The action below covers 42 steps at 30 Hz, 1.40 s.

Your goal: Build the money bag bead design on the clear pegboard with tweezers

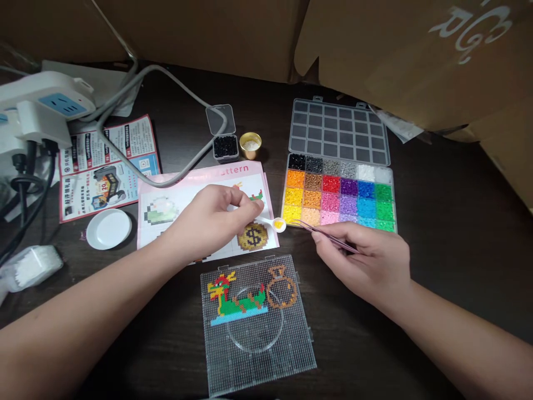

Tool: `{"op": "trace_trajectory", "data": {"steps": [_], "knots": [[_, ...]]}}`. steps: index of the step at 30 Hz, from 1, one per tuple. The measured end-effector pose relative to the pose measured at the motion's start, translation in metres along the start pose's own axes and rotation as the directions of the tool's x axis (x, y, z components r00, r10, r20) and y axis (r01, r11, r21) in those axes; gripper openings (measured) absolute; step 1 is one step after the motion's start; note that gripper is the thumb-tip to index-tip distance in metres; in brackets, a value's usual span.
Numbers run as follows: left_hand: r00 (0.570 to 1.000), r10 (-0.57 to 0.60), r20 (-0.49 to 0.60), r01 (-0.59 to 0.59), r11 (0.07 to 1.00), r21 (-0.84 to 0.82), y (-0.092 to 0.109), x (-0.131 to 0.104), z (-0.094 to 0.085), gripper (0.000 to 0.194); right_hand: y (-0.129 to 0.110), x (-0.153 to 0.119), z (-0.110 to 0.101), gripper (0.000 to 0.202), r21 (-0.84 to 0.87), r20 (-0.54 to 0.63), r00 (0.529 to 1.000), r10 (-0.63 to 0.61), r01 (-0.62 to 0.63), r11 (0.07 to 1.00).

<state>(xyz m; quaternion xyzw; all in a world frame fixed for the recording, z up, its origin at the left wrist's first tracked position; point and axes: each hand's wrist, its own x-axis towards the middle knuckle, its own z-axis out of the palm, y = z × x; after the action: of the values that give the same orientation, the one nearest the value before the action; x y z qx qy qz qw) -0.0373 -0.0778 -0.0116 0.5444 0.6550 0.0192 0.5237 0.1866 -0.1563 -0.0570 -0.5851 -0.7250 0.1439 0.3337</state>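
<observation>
Above the pattern sheet (195, 186), my left hand (219, 219) pinches a small white spoon (266, 220) with a few yellow beads in its bowl. My right hand (364, 261) is closed around thin pinkish tweezers (337, 241), whose tips point left, beside the spoon bowl and the yellow compartments. The bead box (339, 194) lies with its lid folded back and holds beads of several colours. Nearer to me, a clear pegboard (258, 355) bears a green, red and yellow dragon boat (244, 304) on light blue beads and a brown bag outline (270, 294).
A small box of black beads (225, 147) and a gold cup (250, 145) stand behind the sheet. On the left are a white dish (109, 229), a bead bag (37, 266), a leaflet (108, 166), a power strip (54, 97) and a grey cable (183, 83). Cardboard (229, 41) rises behind.
</observation>
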Motion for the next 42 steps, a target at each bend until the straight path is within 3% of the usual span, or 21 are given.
{"op": "trace_trajectory", "data": {"steps": [21, 28, 31, 36, 42], "knots": [[1.0, 0.022, -0.002, -0.022, 1.0, 0.017, 0.0, -0.001, -0.001, 0.039, 0.001, -0.001, 0.001, 0.005, 0.023, 0.006, 1.0, 0.008, -0.008, 1.0], [0.999, 0.042, -0.015, -0.042, 0.999, -0.008, -0.005, 0.001, 0.001, 0.038, -0.002, -0.002, -0.001, 0.007, 0.06, -0.065, 0.998, 0.02, -0.017, 0.998], [0.998, 0.057, -0.034, -0.058, 0.998, -0.022, -0.003, 0.001, 0.001, 0.037, -0.009, 0.0, 0.002, 0.008, 0.089, -0.108, 0.994, -0.006, 0.016, 0.996], [0.999, 0.045, -0.014, -0.045, 0.998, -0.039, 0.005, -0.002, 0.0, 0.036, -0.02, 0.003, 0.008, 0.012, 0.169, -0.07, 0.994, -0.082, 0.093, 0.981], [0.997, 0.078, -0.024, -0.078, 0.997, -0.016, -0.006, 0.002, 0.002, 0.04, -0.009, 0.0, -0.001, 0.009, 0.106, -0.111, 0.994, -0.01, 0.021, 0.994]]}}
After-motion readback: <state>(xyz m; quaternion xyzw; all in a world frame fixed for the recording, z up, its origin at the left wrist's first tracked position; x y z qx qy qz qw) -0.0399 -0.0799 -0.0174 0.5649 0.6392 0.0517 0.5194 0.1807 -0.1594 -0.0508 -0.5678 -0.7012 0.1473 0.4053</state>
